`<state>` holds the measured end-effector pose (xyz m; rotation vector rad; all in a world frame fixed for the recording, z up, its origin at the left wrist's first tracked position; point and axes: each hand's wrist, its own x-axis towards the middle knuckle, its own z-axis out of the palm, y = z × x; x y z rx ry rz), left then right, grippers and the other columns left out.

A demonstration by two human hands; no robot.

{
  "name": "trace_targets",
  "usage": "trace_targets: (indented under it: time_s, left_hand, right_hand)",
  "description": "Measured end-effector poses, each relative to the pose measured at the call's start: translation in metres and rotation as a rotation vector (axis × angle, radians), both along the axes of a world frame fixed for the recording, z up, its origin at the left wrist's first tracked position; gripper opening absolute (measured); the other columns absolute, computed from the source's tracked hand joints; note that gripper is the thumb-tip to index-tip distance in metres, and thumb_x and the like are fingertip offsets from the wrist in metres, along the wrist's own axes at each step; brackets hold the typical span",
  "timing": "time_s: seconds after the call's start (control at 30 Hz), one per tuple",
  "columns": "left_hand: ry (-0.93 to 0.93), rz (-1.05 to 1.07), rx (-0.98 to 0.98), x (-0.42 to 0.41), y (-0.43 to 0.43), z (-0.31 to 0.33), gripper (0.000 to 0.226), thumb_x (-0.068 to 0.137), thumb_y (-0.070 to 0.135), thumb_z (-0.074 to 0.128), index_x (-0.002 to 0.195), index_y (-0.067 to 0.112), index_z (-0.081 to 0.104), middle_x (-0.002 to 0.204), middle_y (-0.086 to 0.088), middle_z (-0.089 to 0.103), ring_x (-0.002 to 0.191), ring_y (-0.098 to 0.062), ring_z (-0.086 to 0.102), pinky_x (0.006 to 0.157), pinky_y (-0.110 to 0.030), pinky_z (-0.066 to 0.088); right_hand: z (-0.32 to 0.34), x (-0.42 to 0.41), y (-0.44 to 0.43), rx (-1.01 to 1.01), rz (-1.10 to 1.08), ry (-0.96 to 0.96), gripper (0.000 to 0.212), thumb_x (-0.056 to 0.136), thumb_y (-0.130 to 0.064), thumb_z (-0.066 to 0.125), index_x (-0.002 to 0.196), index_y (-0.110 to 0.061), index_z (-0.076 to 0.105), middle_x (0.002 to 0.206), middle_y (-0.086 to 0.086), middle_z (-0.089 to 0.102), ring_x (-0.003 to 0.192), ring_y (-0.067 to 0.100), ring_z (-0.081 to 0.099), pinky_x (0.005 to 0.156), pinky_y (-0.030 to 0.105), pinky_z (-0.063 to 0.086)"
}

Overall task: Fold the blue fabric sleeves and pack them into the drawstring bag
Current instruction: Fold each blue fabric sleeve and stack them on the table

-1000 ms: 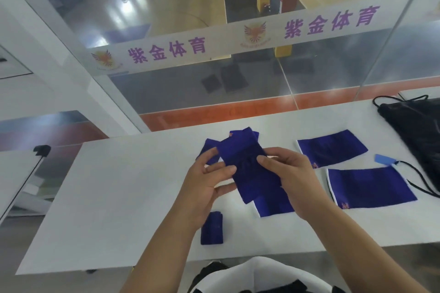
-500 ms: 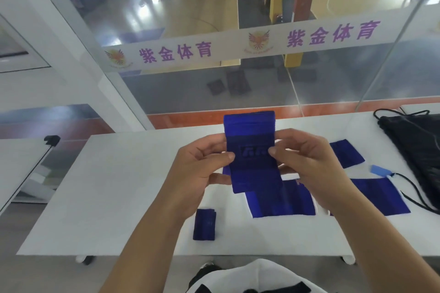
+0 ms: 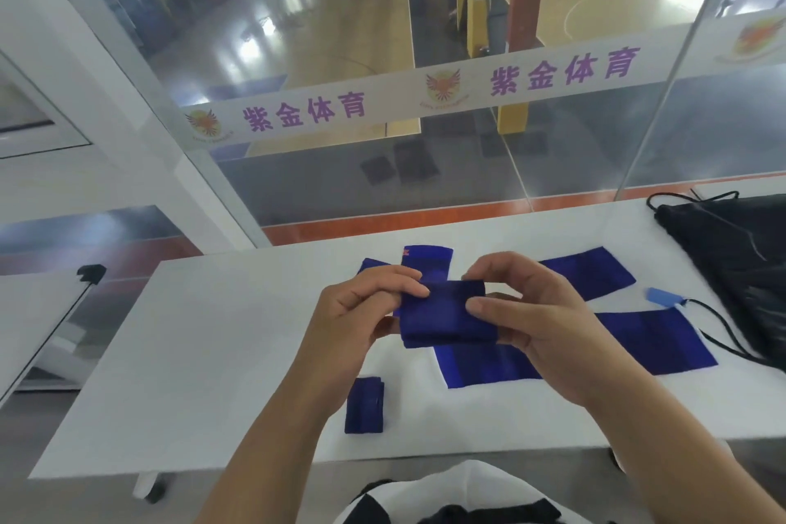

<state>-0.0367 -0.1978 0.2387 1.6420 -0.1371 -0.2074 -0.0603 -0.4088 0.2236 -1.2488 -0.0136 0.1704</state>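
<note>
Head view: both hands (image 3: 451, 323) pinch folded blue sleeve (image 3: 442, 317).

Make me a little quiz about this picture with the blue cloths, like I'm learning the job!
1. True or false: the left hand and the right hand both pinch the held sleeve above the table.
2. Where does the black drawstring bag lie? A: at the table's right end. B: on the floor. C: under the left hand.
3. Fill in: the small folded sleeve near the table's front edge lies closest to the ____ forearm.
Key: 1 true; 2 A; 3 left.
</note>
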Motion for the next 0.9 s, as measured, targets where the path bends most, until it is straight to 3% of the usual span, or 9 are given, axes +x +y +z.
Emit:
trace_targets:
  time_s: [0.1,0.17,0.27,0.37,0.53,0.63,0.8,0.9]
  left_hand:
    - [0.116,-0.058,0.013,-0.005,-0.001,0.003,0.018,0.091,0.024,0.063,0.107,0.023,0.072,0.110,0.006,0.073,0.110,-0.017,0.067,0.083,-0.046,0.062]
    - [0.154,-0.117,0.098,-0.006,0.001,0.002,0.043,0.076,0.038,0.070,0.117,0.029,0.066,0.109,0.008,0.075,0.105,-0.015,0.070,0.081,-0.039,0.063]
    - [0.162,-0.134,0.230,-0.003,0.004,-0.002,0.029,0.082,0.026,0.076,0.110,0.027,0.070,0.098,0.006,0.078,0.097,-0.015,0.073,0.077,-0.031,0.063]
    - [0.190,-0.104,0.291,0.002,0.015,-0.012,0.020,0.083,0.017,0.079,0.103,0.019,0.075,0.096,0.002,0.079,0.094,-0.018,0.075,0.080,-0.038,0.063]
    - [0.185,0.007,0.239,0.017,0.035,-0.020,0.016,0.082,0.008,0.079,0.097,0.010,0.075,0.092,-0.005,0.079,0.089,-0.023,0.076,0.075,-0.038,0.063]
    - [0.182,0.070,0.185,0.022,0.041,-0.029,0.018,0.082,0.008,0.078,0.099,0.011,0.073,0.093,-0.008,0.079,0.090,-0.025,0.076,0.073,-0.037,0.061]
    - [0.323,-0.036,0.143,0.023,0.052,-0.055,0.039,0.086,0.014,0.076,0.123,0.018,0.063,0.108,-0.004,0.077,0.099,-0.023,0.074,0.090,-0.042,0.059]
    - [0.449,-0.077,0.047,0.019,0.065,-0.075,0.046,0.086,0.009,0.075,0.128,0.017,0.059,0.112,-0.006,0.076,0.103,-0.025,0.073,0.094,-0.042,0.057]
  right_hand:
    - [-0.004,-0.001,0.001,-0.104,-0.027,0.001,0.032,0.084,0.004,0.071,0.107,-0.018,0.069,0.103,0.008,0.070,0.090,0.028,0.073,0.065,0.030,0.059]
    - [-0.006,0.000,0.004,-0.199,-0.015,-0.024,0.033,0.086,0.002,0.072,0.108,-0.023,0.070,0.099,0.005,0.073,0.090,0.026,0.073,0.064,0.028,0.059]
    - [-0.008,0.003,0.013,-0.318,0.014,-0.055,0.030,0.086,-0.002,0.073,0.108,-0.024,0.070,0.091,0.003,0.075,0.087,0.020,0.073,0.066,0.026,0.060]
    - [-0.012,0.010,0.024,-0.404,0.019,-0.059,0.027,0.086,-0.008,0.074,0.106,-0.026,0.070,0.086,0.000,0.076,0.085,0.017,0.073,0.068,0.026,0.060]
    - [-0.025,0.020,0.045,-0.223,0.131,0.167,0.037,0.083,-0.010,0.078,0.115,-0.024,0.066,0.105,0.000,0.074,0.099,0.022,0.073,0.076,0.037,0.063]
    - [-0.040,0.019,0.060,-0.100,0.080,0.260,0.031,0.083,-0.006,0.077,0.111,-0.015,0.067,0.107,0.005,0.076,0.098,0.023,0.075,0.077,0.038,0.063]
    - [-0.063,0.018,0.078,-0.011,-0.100,0.332,0.023,0.084,-0.003,0.075,0.105,-0.010,0.067,0.100,0.007,0.078,0.090,0.025,0.077,0.071,0.034,0.062]
    - [-0.077,0.019,0.091,0.039,-0.173,0.395,0.021,0.085,-0.001,0.073,0.104,-0.009,0.067,0.100,0.009,0.078,0.091,0.027,0.076,0.080,0.042,0.062]
